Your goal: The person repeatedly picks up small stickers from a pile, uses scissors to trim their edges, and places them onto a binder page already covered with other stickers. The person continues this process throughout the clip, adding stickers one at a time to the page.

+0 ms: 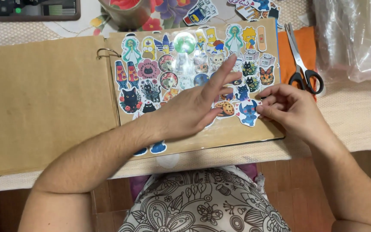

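Two hands work over the open brown scrapbook page (pixel 237 133): the left hand (pixel 190 109) lies flat with fingers spread, gripping nothing, seemingly pressing the clear sheet down over the crowded stickers, while the right hand (pixel 290 105) pinches the edge of a blue cartoon-creature sticker (pixel 247 112) between thumb and fingertips, at the page's lower right beside a cookie sticker (pixel 225 107). The left palm hides several stickers, glare washes out those near the top centre, and the scissors (pixel 302 64) lie apart on orange paper.
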